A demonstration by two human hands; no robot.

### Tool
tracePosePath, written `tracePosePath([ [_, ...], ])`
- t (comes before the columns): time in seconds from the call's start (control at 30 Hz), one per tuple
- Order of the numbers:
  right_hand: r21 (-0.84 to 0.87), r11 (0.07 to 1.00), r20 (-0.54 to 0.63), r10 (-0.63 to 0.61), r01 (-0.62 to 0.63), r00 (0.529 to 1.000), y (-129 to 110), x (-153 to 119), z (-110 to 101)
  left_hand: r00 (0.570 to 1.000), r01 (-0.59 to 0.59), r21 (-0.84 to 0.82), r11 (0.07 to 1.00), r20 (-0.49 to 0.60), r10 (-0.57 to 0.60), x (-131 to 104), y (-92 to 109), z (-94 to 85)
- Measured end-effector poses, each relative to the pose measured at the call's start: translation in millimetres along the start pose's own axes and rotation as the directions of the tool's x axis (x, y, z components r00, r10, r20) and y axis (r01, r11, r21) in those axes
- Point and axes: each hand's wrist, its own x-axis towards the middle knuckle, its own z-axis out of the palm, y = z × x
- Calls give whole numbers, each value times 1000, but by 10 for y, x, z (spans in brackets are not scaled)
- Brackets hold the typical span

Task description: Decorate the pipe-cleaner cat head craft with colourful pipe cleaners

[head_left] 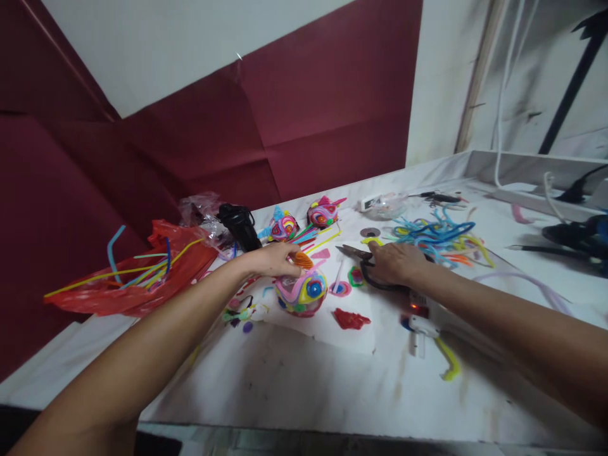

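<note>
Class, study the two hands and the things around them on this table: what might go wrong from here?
1. The scissors at the right hand point their blades towards the left hand, so a careless sweep might nick it.
2. A white tool with a red light glowing lies close by the right forearm; if it is hot, it could burn.
3. The decorated ball is round and might roll if nudged.

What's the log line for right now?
left hand: pinching orange piece at top of decorated ball | right hand: over dark scissors, grip unclear | red piece: beside ball
</note>
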Motion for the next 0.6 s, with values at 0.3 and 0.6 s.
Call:
tracePosePath([
  [0.3,81,951,-61,-293,298,954,-372,84,-140,1000,20,-55,998,18,-19,-14,15,33],
  [0.6,233,817,-152,-506,528,849,-654,101,-142,1000,5,29,1000,-22,-4,-15,-17,62],
])
